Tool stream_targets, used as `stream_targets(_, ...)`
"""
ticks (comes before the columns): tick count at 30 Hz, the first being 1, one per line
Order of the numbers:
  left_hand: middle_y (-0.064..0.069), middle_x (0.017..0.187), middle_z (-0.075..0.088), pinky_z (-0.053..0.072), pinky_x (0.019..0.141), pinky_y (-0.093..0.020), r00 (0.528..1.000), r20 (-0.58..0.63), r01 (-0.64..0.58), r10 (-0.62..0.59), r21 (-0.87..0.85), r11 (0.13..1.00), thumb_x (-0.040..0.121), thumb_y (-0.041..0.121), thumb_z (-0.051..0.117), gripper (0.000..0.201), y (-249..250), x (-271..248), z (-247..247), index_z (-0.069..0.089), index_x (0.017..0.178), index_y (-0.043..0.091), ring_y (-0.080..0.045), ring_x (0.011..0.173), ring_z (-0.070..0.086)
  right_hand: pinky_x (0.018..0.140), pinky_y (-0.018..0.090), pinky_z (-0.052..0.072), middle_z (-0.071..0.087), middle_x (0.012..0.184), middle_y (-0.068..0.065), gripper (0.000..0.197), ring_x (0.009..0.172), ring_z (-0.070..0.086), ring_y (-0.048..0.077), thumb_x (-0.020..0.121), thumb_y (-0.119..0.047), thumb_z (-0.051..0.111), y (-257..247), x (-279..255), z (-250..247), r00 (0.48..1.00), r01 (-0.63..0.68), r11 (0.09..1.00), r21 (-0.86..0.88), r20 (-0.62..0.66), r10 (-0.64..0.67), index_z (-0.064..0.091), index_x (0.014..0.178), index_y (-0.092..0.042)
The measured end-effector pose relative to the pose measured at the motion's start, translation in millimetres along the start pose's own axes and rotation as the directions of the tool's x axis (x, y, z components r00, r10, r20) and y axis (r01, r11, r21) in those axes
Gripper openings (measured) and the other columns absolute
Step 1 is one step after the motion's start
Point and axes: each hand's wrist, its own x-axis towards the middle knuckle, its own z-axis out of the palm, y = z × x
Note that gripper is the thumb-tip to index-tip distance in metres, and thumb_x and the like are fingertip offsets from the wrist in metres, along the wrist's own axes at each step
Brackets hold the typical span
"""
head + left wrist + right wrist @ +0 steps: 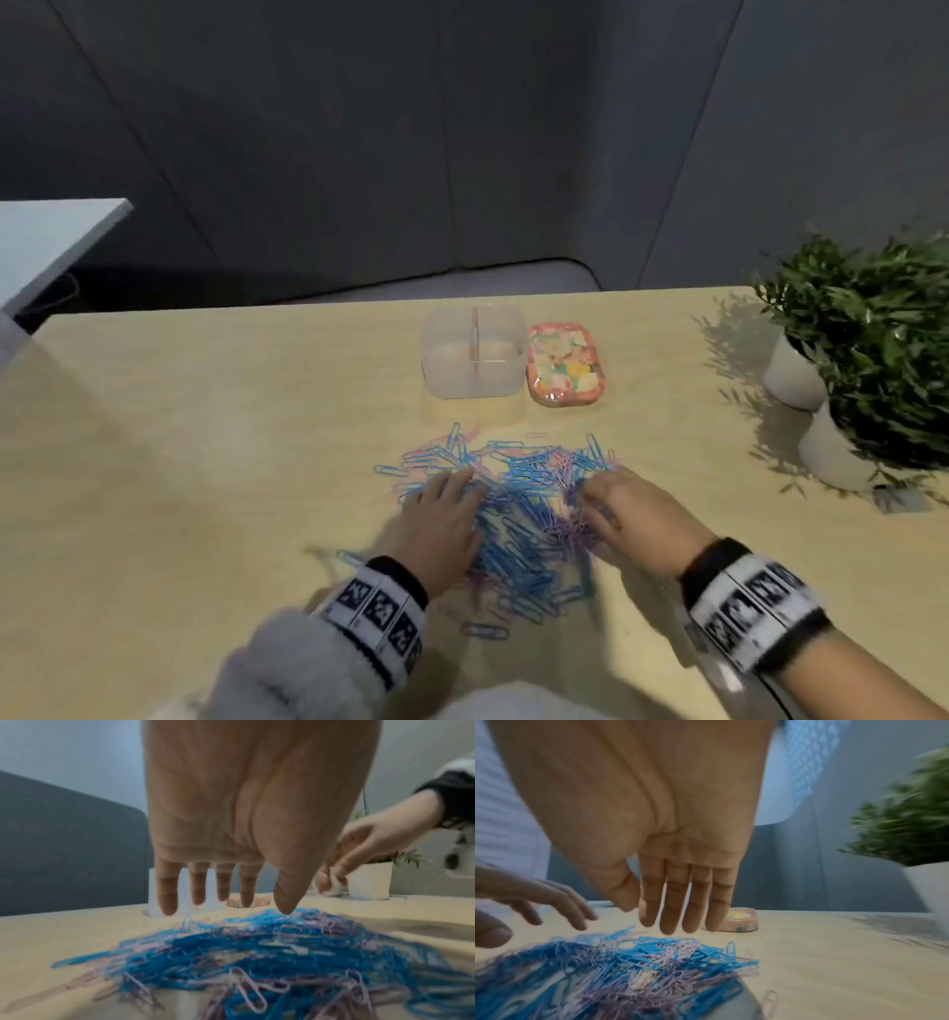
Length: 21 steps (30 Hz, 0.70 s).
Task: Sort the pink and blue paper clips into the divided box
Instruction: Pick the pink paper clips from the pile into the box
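A loose heap of blue and pink paper clips (524,514) lies on the wooden table in front of me. My left hand (444,506) is at the heap's left side, palm down and fingers straight, holding nothing; in the left wrist view its fingertips (168,906) hover just over the clips (257,953). My right hand (613,506) is at the heap's right side, fingers (670,923) extended above the clips (628,963), also holding nothing. The clear divided box (436,370) stands beyond the heap, and I see no clips in it.
A pink floral tin (565,365) sits against the box's right side. Two potted plants in white pots (827,452) stand at the table's right edge. A few stray clips (485,631) lie near the front of the heap. A grey wall panel rises behind the table.
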Motion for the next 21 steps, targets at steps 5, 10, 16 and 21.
stream_targets(5, 0.000, 0.156, 0.013, 0.027, 0.112, -0.046, 0.968, 0.240, 0.074, -0.076, 0.016, 0.997, 0.094, 0.043, 0.037, 0.057, 7, 5, 19, 0.019, 0.143, 0.020, -0.025, 0.143, 0.013, 0.094, 0.036, 0.042, 0.059, 0.119, 0.003, 0.034, 0.111, 0.049, 0.027, 0.087, -0.014, 0.044, 4, 56, 15, 0.999, -0.022, 0.997, -0.080, -0.046, 0.019, 0.059, 0.117, -0.020)
stream_targets(10, -0.005, 0.150, 0.029, 0.025, 0.111, -0.050, 0.984, 0.151, 0.082, -0.092, 0.074, 0.994, 0.091, 0.041, 0.043, 0.050, 3, -4, 20, 0.034, 0.135, 0.018, -0.027, 0.139, 0.025, 0.090, 0.036, 0.044, 0.064, 0.118, 0.005, 0.046, 0.103, 0.052, 0.029, 0.080, -0.015, 0.033, 39, 50, 14, 0.983, -0.120, 0.989, 0.084, -0.130, 0.131, 0.065, 0.113, -0.016)
stream_targets(16, 0.001, 0.125, 0.062, 0.055, 0.081, -0.031, 0.944, 0.023, -0.329, 0.329, 0.020, 0.944, 0.076, 0.045, 0.042, 0.048, 47, 24, 23, 0.052, 0.119, 0.025, -0.020, 0.107, 0.064, 0.087, 0.035, 0.046, 0.069, 0.102, 0.004, 0.037, 0.096, 0.057, 0.029, 0.077, -0.001, 0.046, 47, 16, 31, 0.972, -0.088, 0.976, 0.200, -0.195, 0.128, 0.071, 0.098, -0.018)
stream_targets(21, 0.004, 0.121, 0.064, 0.056, 0.081, -0.035, 0.902, 0.150, -0.414, 0.406, 0.026, 0.910, 0.072, 0.050, 0.032, 0.052, 46, 19, 31, 0.062, 0.111, 0.030, -0.021, 0.106, 0.064, 0.091, 0.039, 0.046, 0.065, 0.111, 0.007, 0.031, 0.099, 0.056, 0.033, 0.080, 0.000, 0.051, 62, -9, 47, 0.965, -0.136, 0.972, 0.191, -0.198, 0.174, 0.071, 0.100, -0.012)
